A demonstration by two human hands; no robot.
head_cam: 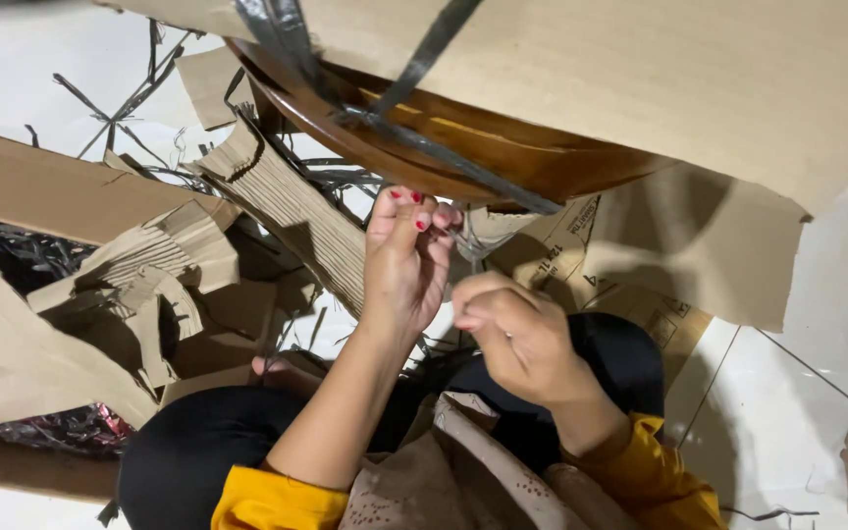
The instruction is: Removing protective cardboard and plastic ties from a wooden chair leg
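Note:
My left hand (405, 263), with red-painted nails, reaches up under a curved dark brown wooden piece (503, 157). Its fingertips pinch a pale, crumpled plastic strip (470, 236) just below the wood's rim. My right hand (520, 337) sits a little lower and to the right, its fingers curled into a fist close to the left hand; I cannot make out anything inside it. Black plastic strapping (444, 152) crosses the wood. A large sheet of cardboard (660, 79) covers the wood from above and to the right.
Torn corrugated cardboard pieces (277, 196) and flat scraps (41, 186) lie heaped at the left on a white floor (797, 393), with loose black strap ends (120, 108) among them. My knees in black trousers (188, 451) are below the hands.

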